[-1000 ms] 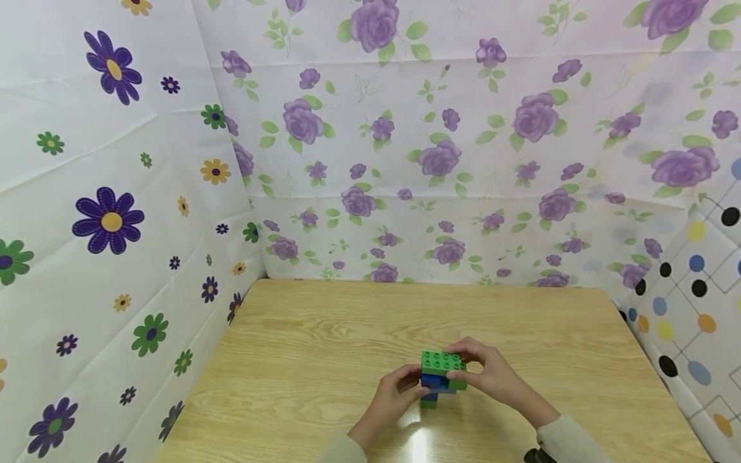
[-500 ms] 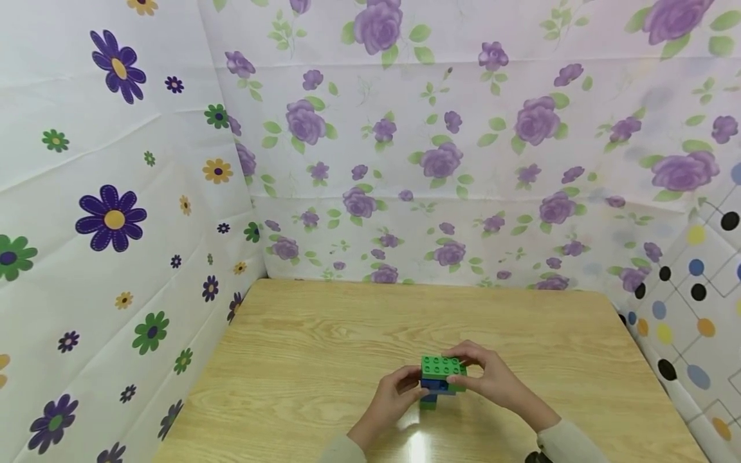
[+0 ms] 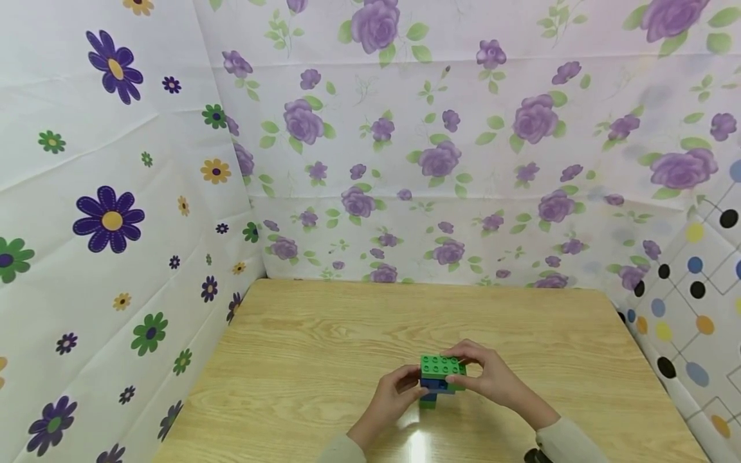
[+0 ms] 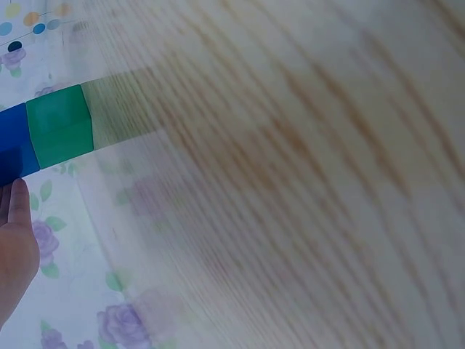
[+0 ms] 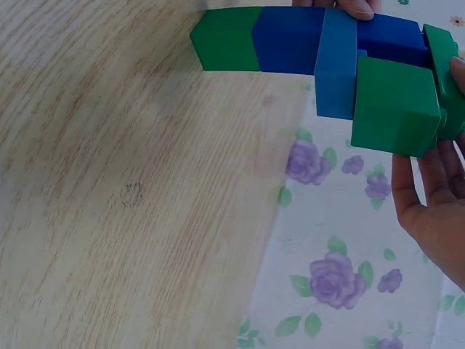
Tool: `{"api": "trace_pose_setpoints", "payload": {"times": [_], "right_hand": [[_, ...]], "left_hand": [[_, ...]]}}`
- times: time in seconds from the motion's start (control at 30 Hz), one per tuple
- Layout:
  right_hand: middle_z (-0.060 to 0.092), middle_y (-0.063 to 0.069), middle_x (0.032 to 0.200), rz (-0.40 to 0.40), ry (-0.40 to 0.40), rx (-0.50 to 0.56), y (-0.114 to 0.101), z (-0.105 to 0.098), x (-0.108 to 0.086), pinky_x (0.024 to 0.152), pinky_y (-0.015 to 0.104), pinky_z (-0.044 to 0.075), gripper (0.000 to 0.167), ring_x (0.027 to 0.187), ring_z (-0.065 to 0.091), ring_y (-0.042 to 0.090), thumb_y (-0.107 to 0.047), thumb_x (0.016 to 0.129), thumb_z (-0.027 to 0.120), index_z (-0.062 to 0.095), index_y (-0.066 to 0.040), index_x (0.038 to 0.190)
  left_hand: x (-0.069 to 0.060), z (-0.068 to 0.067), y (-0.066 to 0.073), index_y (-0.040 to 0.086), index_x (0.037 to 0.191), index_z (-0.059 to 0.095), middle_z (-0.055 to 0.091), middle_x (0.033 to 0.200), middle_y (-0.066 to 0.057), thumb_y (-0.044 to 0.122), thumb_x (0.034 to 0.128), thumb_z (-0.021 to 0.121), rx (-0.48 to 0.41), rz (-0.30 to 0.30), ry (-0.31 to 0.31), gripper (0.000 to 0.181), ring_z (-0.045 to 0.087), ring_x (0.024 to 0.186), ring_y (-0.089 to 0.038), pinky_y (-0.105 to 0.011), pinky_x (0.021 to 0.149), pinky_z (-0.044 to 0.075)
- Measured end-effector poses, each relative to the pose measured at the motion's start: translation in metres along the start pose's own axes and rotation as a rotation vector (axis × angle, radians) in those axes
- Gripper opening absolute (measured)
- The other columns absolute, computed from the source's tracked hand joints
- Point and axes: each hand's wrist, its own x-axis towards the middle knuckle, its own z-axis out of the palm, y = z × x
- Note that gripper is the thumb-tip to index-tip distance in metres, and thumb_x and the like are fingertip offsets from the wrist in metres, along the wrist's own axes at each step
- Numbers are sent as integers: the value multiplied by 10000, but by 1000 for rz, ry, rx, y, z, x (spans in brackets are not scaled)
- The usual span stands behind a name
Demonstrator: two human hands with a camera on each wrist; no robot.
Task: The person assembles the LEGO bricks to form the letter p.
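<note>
A small tower of toy building bricks stands on the table in the head view, with a studded green brick on top. In the right wrist view its base is a green brick, followed by a blue brick, a lighter blue brick that juts sideways, and a dark blue brick. A green block sits beside the dark blue one. My left hand pinches the tower's blue part from the left. From the right, my right hand grips the upper green bricks between thumb and fingers.
The wood-grain table extends around the tower. A purple-flowered sheet hangs behind it, a daisy-patterned sheet on the left and a dotted sheet on the right.
The studded green top brick sits slightly lower over the dark blue brick than a second ago. Both hands keep nearly the same place.
</note>
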Motion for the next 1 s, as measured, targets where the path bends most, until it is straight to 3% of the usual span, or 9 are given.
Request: {"api": "trace_pose_setpoints", "payload": {"times": [0.13, 0.63, 0.83, 1.0], "right_hand": [[617, -30, 1094, 10, 10, 7, 0, 2, 0, 804, 281, 557, 369, 930, 587, 101, -255, 837, 757, 656, -183, 1184], [614, 29, 1184, 40, 30, 43, 0, 5, -1, 846, 301, 545, 309, 1039, 569, 120, -228, 899, 693, 653, -163, 1199], [623, -26, 1158, 45, 38, 12, 1, 7, -1, 819, 288, 544, 315, 1015, 575, 109, -237, 895, 698, 669, -110, 1182], [636, -20, 1150, 58, 50, 20, 0, 8, 0, 792, 285, 545, 295, 998, 585, 114, -218, 896, 699, 680, -127, 1176]], "left_hand": [[0, -2, -3, 116, 1233, 615, 627, 1225, -41, 174, 891, 696, -3, -1, -6, 355, 584, 1162, -171, -243, 988, 477], [0, 0, 2, 34, 1241, 596, 615, 1230, -139, 64, 895, 675, 14, 6, -6, 356, 575, 1172, -295, -367, 1008, 480], [-1, 0, 1, 81, 1243, 603, 621, 1233, -87, 114, 899, 681, 21, 21, -7, 354, 582, 1169, -227, -300, 1002, 481], [1, -1, -3, 123, 1254, 604, 616, 1247, -44, 187, 901, 688, -1, -2, -11, 369, 574, 1178, -187, -265, 997, 477]]}}
